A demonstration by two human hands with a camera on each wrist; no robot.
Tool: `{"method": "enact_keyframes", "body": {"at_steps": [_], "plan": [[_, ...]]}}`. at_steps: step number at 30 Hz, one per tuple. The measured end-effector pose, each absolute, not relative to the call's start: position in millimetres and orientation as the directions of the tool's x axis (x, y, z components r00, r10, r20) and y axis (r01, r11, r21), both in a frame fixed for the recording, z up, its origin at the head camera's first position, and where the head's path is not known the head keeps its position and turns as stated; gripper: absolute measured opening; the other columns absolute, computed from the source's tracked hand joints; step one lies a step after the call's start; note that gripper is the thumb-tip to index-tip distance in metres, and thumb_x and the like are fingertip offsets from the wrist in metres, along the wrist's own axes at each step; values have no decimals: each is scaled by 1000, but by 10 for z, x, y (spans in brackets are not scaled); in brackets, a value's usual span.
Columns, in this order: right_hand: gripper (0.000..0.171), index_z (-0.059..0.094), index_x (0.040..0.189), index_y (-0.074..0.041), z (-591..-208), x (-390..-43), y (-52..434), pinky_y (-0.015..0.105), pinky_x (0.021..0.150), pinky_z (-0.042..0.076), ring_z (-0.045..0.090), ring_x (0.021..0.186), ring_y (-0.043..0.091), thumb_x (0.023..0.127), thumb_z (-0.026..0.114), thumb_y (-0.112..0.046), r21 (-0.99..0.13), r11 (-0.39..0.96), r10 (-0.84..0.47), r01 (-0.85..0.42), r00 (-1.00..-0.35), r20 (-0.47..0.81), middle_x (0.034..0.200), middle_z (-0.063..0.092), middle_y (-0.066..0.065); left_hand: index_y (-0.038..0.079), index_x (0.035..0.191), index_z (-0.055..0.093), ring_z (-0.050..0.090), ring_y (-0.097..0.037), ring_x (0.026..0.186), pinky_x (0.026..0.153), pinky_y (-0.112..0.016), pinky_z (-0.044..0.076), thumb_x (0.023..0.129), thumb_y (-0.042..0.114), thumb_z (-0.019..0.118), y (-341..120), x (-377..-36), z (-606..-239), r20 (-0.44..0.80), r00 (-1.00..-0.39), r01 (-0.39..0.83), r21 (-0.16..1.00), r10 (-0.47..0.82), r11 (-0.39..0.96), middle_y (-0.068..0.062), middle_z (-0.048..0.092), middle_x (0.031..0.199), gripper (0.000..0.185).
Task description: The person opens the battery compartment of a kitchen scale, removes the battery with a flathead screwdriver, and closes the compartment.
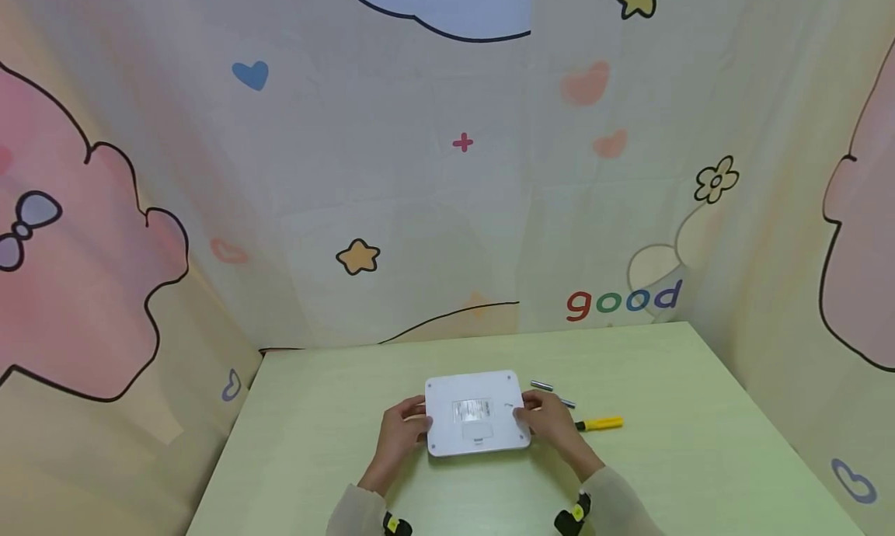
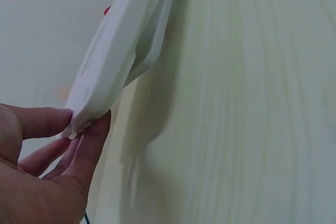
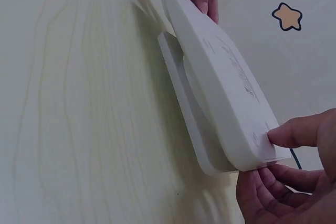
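A flat white square device [image 1: 477, 412] lies back-up on the pale green table [image 1: 336, 412], with a label and a small cover panel in its middle. My left hand [image 1: 405, 429] pinches its left edge, thumb on top and fingers underneath; the left wrist view shows the device [image 2: 118, 51] held between thumb and fingers [image 2: 84, 145]. My right hand [image 1: 541, 415] pinches the right edge the same way, seen in the right wrist view as the device [image 3: 220, 93] with my thumb [image 3: 299, 132] on its top face. The device is tilted slightly off the table.
Two small grey batteries [image 1: 541, 385] [image 1: 566, 402] lie just right of the device. A yellow-handled screwdriver [image 1: 600, 423] lies beyond my right hand. A patterned cloth backdrop [image 1: 447, 171] walls in the table at the back and both sides.
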State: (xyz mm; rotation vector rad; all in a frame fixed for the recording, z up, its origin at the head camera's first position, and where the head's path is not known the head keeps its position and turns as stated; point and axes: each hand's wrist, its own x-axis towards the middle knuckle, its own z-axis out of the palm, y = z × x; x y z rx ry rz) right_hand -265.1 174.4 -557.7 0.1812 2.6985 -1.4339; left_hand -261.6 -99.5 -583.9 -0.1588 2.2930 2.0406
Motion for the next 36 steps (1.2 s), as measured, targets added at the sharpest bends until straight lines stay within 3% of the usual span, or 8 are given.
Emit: {"method": "enact_keyframes", "body": {"at_steps": [11,25,36], "plan": [[39,61,124,-1,-5531,-2664,1768,28,68,55,60,91,21,88,69,-14,-856,502,69,124,-992,-104,109,63,13,-8,130,57,68,-15,88,70,-31,60,83,-6,65,-978,-2588,-5688,-65,-997,-67,996,-32,58,-23,64,114,48],[36,59,124,-5,-5369,-2631,1771,31,75,58,63,93,22,89,69,-9,-889,452,50,77,-997,-60,115,63,14,-4,129,60,69,-14,89,72,-30,60,83,-7,67,-1028,-2608,-5574,-38,-999,-39,998,-21,43,-20,64,113,46],[33,61,118,-7,-5303,-2635,1778,36,86,56,63,98,24,87,71,-4,-899,437,58,27,-998,-2,113,65,12,-3,119,66,69,-16,89,75,-25,58,78,-13,69,-1045,-2614,-5475,32,-999,31,999,-44,28,-17,67,106,42]]}}
